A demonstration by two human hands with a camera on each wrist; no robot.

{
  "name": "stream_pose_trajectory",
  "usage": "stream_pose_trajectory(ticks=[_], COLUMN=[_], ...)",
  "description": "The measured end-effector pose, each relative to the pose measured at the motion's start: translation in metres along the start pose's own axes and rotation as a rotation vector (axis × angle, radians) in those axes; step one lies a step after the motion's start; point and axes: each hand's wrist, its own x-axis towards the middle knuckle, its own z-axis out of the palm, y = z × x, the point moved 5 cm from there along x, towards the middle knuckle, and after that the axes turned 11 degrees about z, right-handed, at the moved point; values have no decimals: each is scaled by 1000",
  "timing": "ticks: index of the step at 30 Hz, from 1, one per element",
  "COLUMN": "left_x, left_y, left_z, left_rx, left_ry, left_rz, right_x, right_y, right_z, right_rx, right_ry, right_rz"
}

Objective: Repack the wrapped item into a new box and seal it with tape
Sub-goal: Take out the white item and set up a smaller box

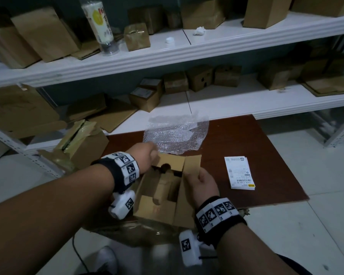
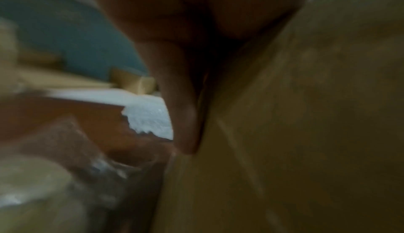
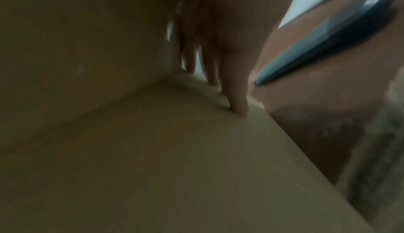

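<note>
An open brown cardboard box [image 1: 155, 211] stands at the near edge of the dark red table [image 1: 246, 139]. Inside it lies a brown-wrapped item [image 1: 163, 187], partly hidden by the flaps. My left hand [image 1: 147, 153] grips the far-left flap, and in the left wrist view its fingers [image 2: 183, 115] lie against the cardboard [image 2: 295, 133]. My right hand [image 1: 201, 183] pinches the raised right flap [image 1: 191, 165], thumb on the inside. The right wrist view shows the fingers [image 3: 236, 90] straight along the flap's [image 3: 174, 150] outer side. No tape is in view.
A crumpled sheet of bubble wrap [image 1: 175, 133] lies just behind the box. A stack of white shipping labels [image 1: 239, 172] sits to the right on the table. A torn, taped old box [image 1: 83, 141] leans at the left. White shelves [image 1: 226, 104] holding several cartons stand behind.
</note>
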Motion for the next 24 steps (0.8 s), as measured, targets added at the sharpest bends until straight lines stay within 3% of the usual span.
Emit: stream_pose_trajectory(ticks=[3, 9, 17, 20, 24], left_x=[-5, -23, -38, -37, -37], left_y=[-11, -50, -54, -52, -53], left_z=[-4, 4, 29, 40, 44], left_rx=[-163, -478, -418, -286, -189], left_ry=[70, 83, 59, 33, -7], left_rz=[-64, -231, -363, -344, -320], right_x=[3, 1, -2, -2, -2], right_y=[3, 0, 1, 6, 11], right_z=[-3, -2, -3, -4, 2], right_rx=[42, 58, 3, -115, -147], right_ry=[10, 1, 1, 56, -11], right_rz=[21, 7, 23, 39, 118])
